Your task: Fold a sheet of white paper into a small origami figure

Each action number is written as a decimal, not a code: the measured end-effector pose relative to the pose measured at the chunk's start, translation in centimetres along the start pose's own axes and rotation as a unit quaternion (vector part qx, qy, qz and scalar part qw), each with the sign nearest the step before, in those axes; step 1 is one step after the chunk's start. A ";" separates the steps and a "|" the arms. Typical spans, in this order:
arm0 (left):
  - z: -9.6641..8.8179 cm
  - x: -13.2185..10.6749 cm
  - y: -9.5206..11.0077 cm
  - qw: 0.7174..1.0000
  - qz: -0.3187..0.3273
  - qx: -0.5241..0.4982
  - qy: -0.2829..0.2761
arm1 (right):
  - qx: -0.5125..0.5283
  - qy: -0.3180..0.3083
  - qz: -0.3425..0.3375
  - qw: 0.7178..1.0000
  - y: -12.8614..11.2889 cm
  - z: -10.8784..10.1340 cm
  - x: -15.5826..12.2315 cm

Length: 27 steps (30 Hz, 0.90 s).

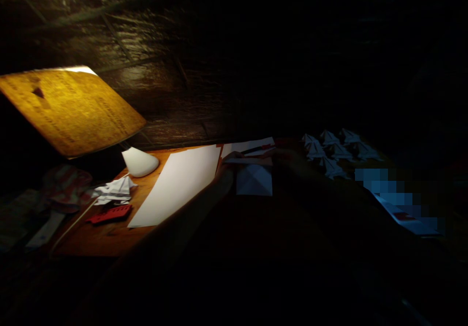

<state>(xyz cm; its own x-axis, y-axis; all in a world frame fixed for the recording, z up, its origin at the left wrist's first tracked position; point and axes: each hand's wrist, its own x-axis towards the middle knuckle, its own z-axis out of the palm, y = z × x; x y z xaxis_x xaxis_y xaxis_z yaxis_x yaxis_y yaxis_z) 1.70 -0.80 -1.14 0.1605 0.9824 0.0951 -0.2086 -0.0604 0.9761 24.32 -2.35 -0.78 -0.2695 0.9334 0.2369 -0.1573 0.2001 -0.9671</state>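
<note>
A partly folded piece of white paper [254,181] is held over the dark middle of the table, its creases meeting in a point. My left hand [227,169] is closed on its upper left edge. On the upper right my right hand [287,161] grips the same paper, though deep shadow hides most of its fingers. A large white sheet [179,184] lies flat to the left of my left hand. Behind both hands is another white sheet [244,146] with a dark and red slim object [261,148] on it.
A lamp with a lit yellow shade [80,109] and white base [139,162] stands at left. Near it are a crumpled or folded striped paper [116,190] and a red object [110,215]. Several folded paper figures [336,150] sit at right, beside a blue-lit device [405,216].
</note>
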 end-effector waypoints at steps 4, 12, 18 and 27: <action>0.4 0.1 0.0 0.999 0.015 -0.038 -0.009 | -0.034 0.071 0.014 0.997 -0.2 0.0 0.3; 0.3 0.1 0.2 0.999 -0.009 -0.027 -0.031 | -0.067 0.189 0.004 0.980 -1.0 -1.1 1.1; 0.3 0.3 -0.2 0.999 -0.010 -0.014 -0.027 | -0.059 0.212 -0.002 0.975 -1.5 -0.7 1.0; 0.6 0.0 0.3 0.999 0.033 -0.005 0.004 | -0.093 0.112 0.053 0.988 -1.0 -0.3 0.4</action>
<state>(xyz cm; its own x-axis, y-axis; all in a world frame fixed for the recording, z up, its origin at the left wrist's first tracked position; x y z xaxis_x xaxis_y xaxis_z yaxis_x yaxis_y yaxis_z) 2.24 -0.89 -0.78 0.1384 0.9777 0.1578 -0.2277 -0.1237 0.9658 24.69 -2.08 0.26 -0.0539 0.9904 0.1275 0.0429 0.1299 -0.9906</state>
